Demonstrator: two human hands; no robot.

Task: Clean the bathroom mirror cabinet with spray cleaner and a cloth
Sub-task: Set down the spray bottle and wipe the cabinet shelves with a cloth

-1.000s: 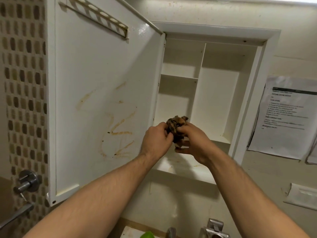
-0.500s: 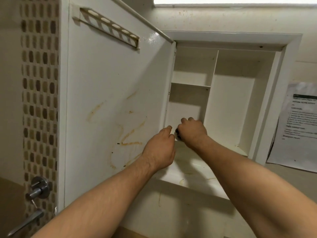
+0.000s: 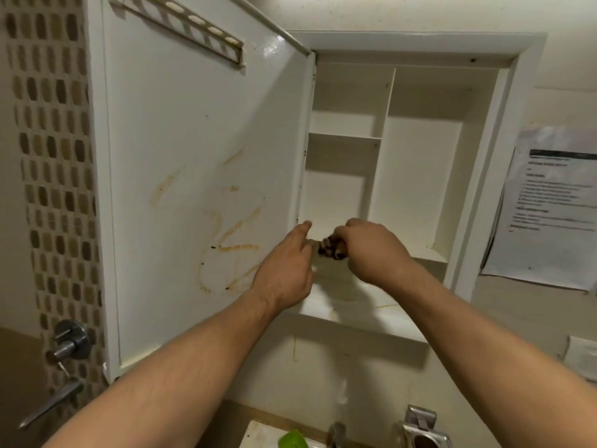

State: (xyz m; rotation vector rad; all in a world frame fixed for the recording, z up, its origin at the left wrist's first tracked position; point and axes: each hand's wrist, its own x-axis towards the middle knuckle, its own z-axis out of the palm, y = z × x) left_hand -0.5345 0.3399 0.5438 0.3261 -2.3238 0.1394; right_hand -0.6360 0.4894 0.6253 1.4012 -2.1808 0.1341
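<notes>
The white wall cabinet (image 3: 420, 328) stands open, its door (image 3: 193, 156) swung out to the left with brown smears on its inner face. My right hand (image 3: 374, 250) grips a dark, brown-patterned cloth (image 3: 332, 248) bunched at the back left of the bottom shelf. My left hand (image 3: 287, 270) hovers beside it at the door's hinge edge, fingers fairly straight and reaching towards the cloth; whether it touches the cloth I cannot tell. A green object (image 3: 292, 439), maybe the sprayer top, pokes in at the bottom edge.
Inside, a short shelf (image 3: 344, 137) and an upright divider (image 3: 386, 124) split the cabinet. A paper sheet (image 3: 552, 205) hangs on the wall at right. Below sit a tap (image 3: 337, 434) and a metal holder (image 3: 423, 428). A door handle and lock (image 3: 69, 344) are at lower left.
Both hands held the crumpled cloth in front of the cabinet a second ago. The right hand has since pushed it down onto the bottom shelf, and the left hand has let go.
</notes>
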